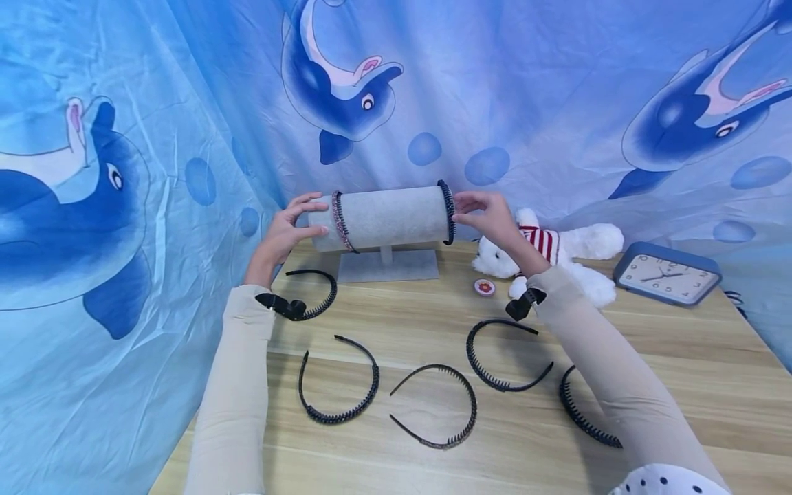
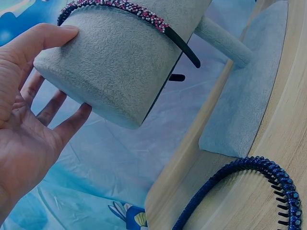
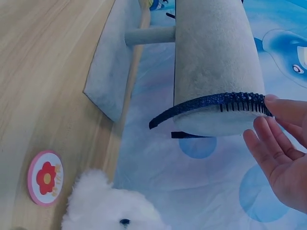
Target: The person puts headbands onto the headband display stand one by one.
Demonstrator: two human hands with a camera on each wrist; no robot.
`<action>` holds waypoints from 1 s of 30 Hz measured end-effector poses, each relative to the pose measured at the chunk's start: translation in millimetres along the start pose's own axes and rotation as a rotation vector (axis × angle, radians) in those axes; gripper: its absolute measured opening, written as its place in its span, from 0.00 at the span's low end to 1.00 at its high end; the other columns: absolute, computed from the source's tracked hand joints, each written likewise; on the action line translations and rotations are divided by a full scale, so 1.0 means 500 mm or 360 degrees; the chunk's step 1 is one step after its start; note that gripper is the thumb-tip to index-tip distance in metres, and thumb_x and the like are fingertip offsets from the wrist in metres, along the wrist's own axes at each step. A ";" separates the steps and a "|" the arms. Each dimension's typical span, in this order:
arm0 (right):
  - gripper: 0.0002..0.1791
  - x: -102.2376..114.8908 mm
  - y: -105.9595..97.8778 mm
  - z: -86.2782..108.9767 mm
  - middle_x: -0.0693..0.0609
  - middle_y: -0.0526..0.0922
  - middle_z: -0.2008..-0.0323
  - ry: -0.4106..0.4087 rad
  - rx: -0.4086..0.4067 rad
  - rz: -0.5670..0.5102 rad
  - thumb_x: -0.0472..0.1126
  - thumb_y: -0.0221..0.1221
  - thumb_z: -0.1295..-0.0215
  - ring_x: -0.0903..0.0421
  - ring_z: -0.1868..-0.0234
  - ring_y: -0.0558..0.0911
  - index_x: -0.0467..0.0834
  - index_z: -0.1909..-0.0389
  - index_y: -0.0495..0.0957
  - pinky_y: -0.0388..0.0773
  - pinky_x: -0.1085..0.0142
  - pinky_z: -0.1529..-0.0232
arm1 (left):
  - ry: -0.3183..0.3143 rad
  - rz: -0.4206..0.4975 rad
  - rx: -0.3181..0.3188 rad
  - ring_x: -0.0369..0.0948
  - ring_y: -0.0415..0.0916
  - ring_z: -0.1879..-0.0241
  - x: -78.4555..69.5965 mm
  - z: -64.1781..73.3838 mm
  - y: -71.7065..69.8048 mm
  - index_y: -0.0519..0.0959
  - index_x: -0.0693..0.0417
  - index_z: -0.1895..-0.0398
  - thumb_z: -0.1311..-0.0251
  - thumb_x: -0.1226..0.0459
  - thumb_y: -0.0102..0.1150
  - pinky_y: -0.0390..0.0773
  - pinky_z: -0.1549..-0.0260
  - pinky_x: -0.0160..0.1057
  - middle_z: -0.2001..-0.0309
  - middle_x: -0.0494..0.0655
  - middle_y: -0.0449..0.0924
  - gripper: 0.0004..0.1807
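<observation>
A grey plush headband stand [image 1: 396,216] stands at the back of the table, its padded roll lying level on a post and flat base. My left hand [image 1: 289,230] grips the roll's left end, thumb and fingers spread around it. Close by the thumb, a headband with pink and white beads [image 2: 144,14] straddles the roll. At the right end sits a dark blue toothed headband [image 3: 206,104]. My right hand [image 1: 485,216] pinches this one at its beaded top between thumb and index finger; the other fingers [image 3: 264,148] stay off the roll.
Several dark headbands, among them a left one [image 1: 342,417], a brown one [image 1: 473,405] and a right one [image 1: 473,354], lie on the wooden table [image 1: 371,467]. A white plush toy [image 1: 581,271], a flower badge [image 1: 485,287] and a blue clock [image 1: 668,273] are at the right.
</observation>
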State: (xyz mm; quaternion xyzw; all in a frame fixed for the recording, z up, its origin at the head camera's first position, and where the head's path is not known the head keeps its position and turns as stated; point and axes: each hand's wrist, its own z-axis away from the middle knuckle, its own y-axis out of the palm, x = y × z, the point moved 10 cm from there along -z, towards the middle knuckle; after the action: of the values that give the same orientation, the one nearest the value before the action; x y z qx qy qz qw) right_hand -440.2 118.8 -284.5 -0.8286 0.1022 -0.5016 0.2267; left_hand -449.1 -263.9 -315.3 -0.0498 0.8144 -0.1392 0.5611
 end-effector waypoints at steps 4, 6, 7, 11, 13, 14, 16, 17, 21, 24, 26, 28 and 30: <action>0.24 0.013 0.001 -0.010 0.29 0.82 0.47 -0.0027 0.0051 -0.0029 0.28 0.66 0.37 0.37 0.45 0.82 0.30 0.40 0.78 0.81 0.73 0.50 | -0.0001 0.0025 0.0016 0.46 0.52 0.21 -0.018 0.006 0.004 0.82 0.63 0.43 0.46 0.76 0.71 0.46 0.20 0.52 0.25 0.52 0.64 0.24; 0.26 0.012 0.003 -0.019 0.28 0.80 0.44 -0.0029 0.0097 -0.0049 0.25 0.65 0.38 0.34 0.40 0.79 0.28 0.38 0.76 0.82 0.63 0.42 | -0.0010 0.0043 0.0025 0.47 0.51 0.21 -0.030 0.011 0.007 0.81 0.65 0.43 0.46 0.77 0.70 0.46 0.20 0.53 0.25 0.54 0.63 0.24; 0.27 0.011 0.003 -0.023 0.28 0.79 0.42 -0.0021 0.0124 -0.0053 0.24 0.65 0.39 0.34 0.38 0.78 0.28 0.37 0.75 0.81 0.57 0.39 | -0.0015 0.0048 0.0031 0.48 0.51 0.21 -0.037 0.014 0.008 0.81 0.66 0.43 0.46 0.78 0.70 0.46 0.20 0.54 0.25 0.55 0.63 0.24; 0.31 -0.006 0.005 -0.043 0.33 0.76 0.35 0.0032 0.0205 -0.0059 0.24 0.66 0.40 0.36 0.32 0.74 0.32 0.34 0.74 0.75 0.44 0.34 | -0.0029 0.0048 0.0033 0.48 0.51 0.21 -0.044 0.016 0.010 0.80 0.67 0.43 0.46 0.78 0.70 0.48 0.20 0.53 0.25 0.55 0.63 0.24; 0.33 -0.007 0.007 -0.049 0.36 0.74 0.32 0.0062 0.0244 -0.0054 0.24 0.67 0.41 0.37 0.30 0.72 0.34 0.33 0.73 0.75 0.45 0.33 | -0.0030 0.0038 0.0034 0.48 0.51 0.21 -0.043 0.015 0.009 0.80 0.67 0.43 0.46 0.78 0.70 0.47 0.20 0.53 0.25 0.55 0.63 0.24; 0.33 -0.008 0.008 -0.052 0.36 0.73 0.31 0.0068 0.0264 -0.0052 0.24 0.67 0.41 0.37 0.29 0.71 0.34 0.33 0.73 0.74 0.45 0.32 | -0.0029 0.0032 0.0036 0.48 0.51 0.21 -0.042 0.014 0.009 0.80 0.67 0.43 0.46 0.78 0.70 0.46 0.20 0.52 0.25 0.55 0.63 0.24; 0.35 -0.008 0.010 -0.058 0.37 0.72 0.30 0.0071 0.0298 -0.0046 0.23 0.68 0.43 0.38 0.27 0.70 0.34 0.32 0.72 0.72 0.45 0.30 | -0.0026 0.0029 0.0042 0.49 0.50 0.21 -0.041 0.014 0.010 0.81 0.66 0.43 0.46 0.78 0.69 0.45 0.20 0.53 0.25 0.56 0.63 0.24; 0.35 -0.008 0.011 -0.061 0.37 0.72 0.30 0.0068 0.0314 -0.0036 0.23 0.68 0.43 0.38 0.27 0.69 0.34 0.32 0.72 0.71 0.45 0.30 | -0.0023 0.0031 0.0043 0.49 0.50 0.21 -0.037 0.011 0.009 0.81 0.66 0.43 0.46 0.78 0.69 0.45 0.20 0.54 0.25 0.56 0.62 0.24; 0.37 0.000 0.017 -0.070 0.36 0.71 0.29 0.0040 0.0378 0.0011 0.23 0.69 0.45 0.38 0.26 0.67 0.33 0.32 0.71 0.66 0.44 0.26 | -0.0007 0.0052 0.0029 0.49 0.50 0.21 -0.016 0.000 0.005 0.81 0.66 0.43 0.47 0.78 0.69 0.45 0.20 0.55 0.25 0.55 0.63 0.24; 0.37 0.008 0.024 -0.074 0.38 0.71 0.29 0.0017 0.0429 0.0075 0.24 0.69 0.44 0.40 0.25 0.66 0.35 0.31 0.70 0.64 0.43 0.25 | 0.0010 0.0054 0.0009 0.47 0.51 0.21 0.000 -0.008 0.000 0.81 0.65 0.43 0.47 0.78 0.70 0.45 0.20 0.54 0.25 0.52 0.64 0.25; 0.38 0.012 0.030 -0.076 0.39 0.71 0.28 -0.0003 0.0464 0.0124 0.25 0.70 0.44 0.41 0.24 0.66 0.37 0.30 0.71 0.63 0.44 0.24 | 0.0019 0.0049 0.0000 0.46 0.51 0.21 0.003 -0.009 -0.002 0.81 0.64 0.43 0.47 0.78 0.70 0.46 0.20 0.53 0.25 0.51 0.64 0.25; 0.38 0.014 0.036 -0.078 0.41 0.71 0.28 -0.0022 0.0486 0.0175 0.27 0.70 0.44 0.43 0.24 0.66 0.39 0.30 0.71 0.62 0.45 0.24 | 0.0024 0.0039 -0.0001 0.45 0.52 0.22 0.004 -0.008 -0.002 0.82 0.63 0.43 0.46 0.77 0.70 0.46 0.20 0.52 0.26 0.49 0.65 0.25; 0.39 0.016 0.041 -0.080 0.42 0.71 0.28 -0.0039 0.0491 0.0217 0.27 0.71 0.44 0.43 0.24 0.66 0.40 0.30 0.72 0.62 0.45 0.24 | 0.0029 0.0035 0.0003 0.45 0.52 0.22 0.004 -0.007 -0.001 0.82 0.63 0.43 0.47 0.77 0.70 0.45 0.20 0.52 0.26 0.49 0.65 0.25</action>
State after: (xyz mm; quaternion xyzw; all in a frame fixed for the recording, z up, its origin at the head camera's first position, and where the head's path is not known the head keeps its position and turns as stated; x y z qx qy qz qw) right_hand -470.4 86.8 -272.3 -0.7811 0.0772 -0.4846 0.3861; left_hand -453.0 -264.3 -315.8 -0.0391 0.8199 -0.1342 0.5552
